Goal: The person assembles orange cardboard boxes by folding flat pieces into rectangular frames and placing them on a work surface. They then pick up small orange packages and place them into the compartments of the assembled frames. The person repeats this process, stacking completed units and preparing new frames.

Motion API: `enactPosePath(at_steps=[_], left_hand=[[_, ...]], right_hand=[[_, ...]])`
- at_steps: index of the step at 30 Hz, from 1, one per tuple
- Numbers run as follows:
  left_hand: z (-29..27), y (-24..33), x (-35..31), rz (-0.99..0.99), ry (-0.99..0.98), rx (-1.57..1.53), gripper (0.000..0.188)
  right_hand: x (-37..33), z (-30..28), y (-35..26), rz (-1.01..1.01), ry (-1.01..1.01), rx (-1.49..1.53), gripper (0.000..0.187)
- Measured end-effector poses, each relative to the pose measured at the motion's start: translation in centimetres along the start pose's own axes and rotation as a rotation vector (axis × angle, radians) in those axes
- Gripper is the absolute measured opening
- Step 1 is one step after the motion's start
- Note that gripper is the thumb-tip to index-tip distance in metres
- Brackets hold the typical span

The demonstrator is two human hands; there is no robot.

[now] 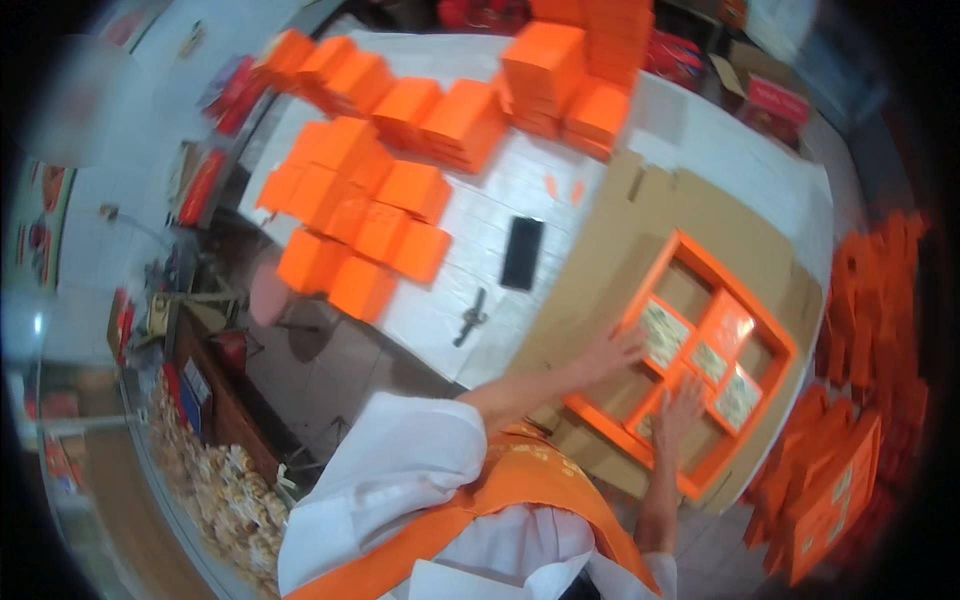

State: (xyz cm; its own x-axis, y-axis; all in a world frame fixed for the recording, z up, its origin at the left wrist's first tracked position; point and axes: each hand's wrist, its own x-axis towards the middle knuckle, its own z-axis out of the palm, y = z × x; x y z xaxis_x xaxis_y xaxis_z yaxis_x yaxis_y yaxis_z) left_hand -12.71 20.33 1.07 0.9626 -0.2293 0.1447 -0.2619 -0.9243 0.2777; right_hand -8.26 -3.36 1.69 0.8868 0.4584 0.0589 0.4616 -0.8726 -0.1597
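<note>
An orange divided frame-like tray [680, 240] lies at an angle in front of me. Several pale patterned panels [738, 398] and a flat orange piece [728, 325] sit in its compartments. Other compartments look brown inside. My left hand [612, 352] rests at the tray's left side, beside a patterned panel, its fingers stretched out. Nearer the middle, my right hand [680, 408] is spread over the dividers. Neither hand visibly grips anything, though fine finger detail is blurred. Beneath the tray lies a sheet of brown cardboard [590, 290].
Stacks of orange boxes [380, 235] cover the white table's [480, 210] left and far parts. A black phone [522, 253] and a wristwatch [472, 318] lie left of the cardboard. More orange trays [830, 490] are piled at the right. A pink stool [270, 293] stands left.
</note>
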Motion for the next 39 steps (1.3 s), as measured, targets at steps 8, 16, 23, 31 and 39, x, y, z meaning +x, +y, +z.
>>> enactPosePath(at_steps=[8, 16, 23, 31, 39], left_hand=[[-8.9, -3.1, -11.7, -0.417, -0.154, -0.353, 0.048], [-15.2, -11.1, -24.0, -0.583, -0.247, -0.394, 0.050], [-16.7, -14.8, -27.9, -0.722, -0.219, -0.411, 0.046], [-14.6, -11.0, -23.0, -0.668, -0.183, -0.534, 0.045], [-11.3, -4.4, 4.0, -0.052, -0.073, -0.475, 0.052]], right_hand=[[8.6, -2.8, -7.1, 0.020, -0.100, 0.157, 0.064], [10.2, -0.7, -6.4, 0.034, -0.082, -0.065, 0.056], [10.4, 4.2, -8.2, 0.131, 0.071, -0.181, 0.055], [6.9, -0.5, -10.1, 0.795, 0.341, 1.081, 0.043], [2.6, 4.9, -10.1, 1.404, 0.383, 2.081, 0.048]])
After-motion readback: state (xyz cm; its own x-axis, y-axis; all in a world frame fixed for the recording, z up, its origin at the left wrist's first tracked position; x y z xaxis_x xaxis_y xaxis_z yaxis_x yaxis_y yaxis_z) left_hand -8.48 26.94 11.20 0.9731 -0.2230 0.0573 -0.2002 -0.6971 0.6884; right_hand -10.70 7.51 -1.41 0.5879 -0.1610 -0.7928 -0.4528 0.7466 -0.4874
